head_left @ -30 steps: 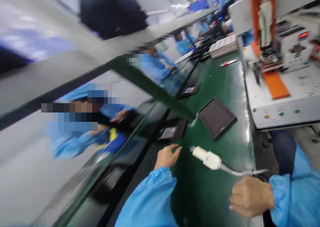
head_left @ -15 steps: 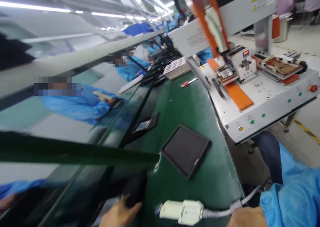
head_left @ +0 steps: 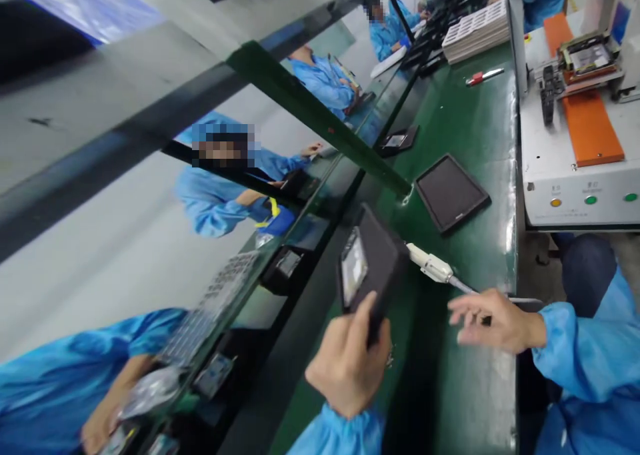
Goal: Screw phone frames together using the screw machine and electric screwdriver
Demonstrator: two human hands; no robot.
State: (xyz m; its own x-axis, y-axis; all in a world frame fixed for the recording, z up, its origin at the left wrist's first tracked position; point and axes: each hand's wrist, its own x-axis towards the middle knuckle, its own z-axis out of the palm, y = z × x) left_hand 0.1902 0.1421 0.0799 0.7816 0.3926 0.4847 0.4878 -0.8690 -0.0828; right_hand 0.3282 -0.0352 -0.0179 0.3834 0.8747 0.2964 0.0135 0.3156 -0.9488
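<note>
My left hand (head_left: 350,358) grips a black plastic housing (head_left: 383,258) by its lower edge, thumb on top. The housing is tilted up above the bench, and a small silvery display or board (head_left: 354,268) shows on its face. My right hand (head_left: 493,321) hovers over the bench's right edge, fingers spread and holding nothing. Between the hands and farther off lies a white handheld electric screwdriver (head_left: 431,264) with a grey cable. Beyond it a black framed panel, like a tablet (head_left: 453,191), rests flat on the green bench (head_left: 463,125).
A white machine (head_left: 560,201) with buttons and an orange strip stands at the right. A green post (head_left: 330,125) slants down to the bench. Along the left runs a line with black housings (head_left: 285,268) and co-workers in blue. Stacked white trays (head_left: 477,31) and a red-handled tool (head_left: 483,77) lie farther back.
My left hand has lifted the black housing from the left line to above the bench. My right hand has come farther into view, fingers spread. The view has turned left and down.
</note>
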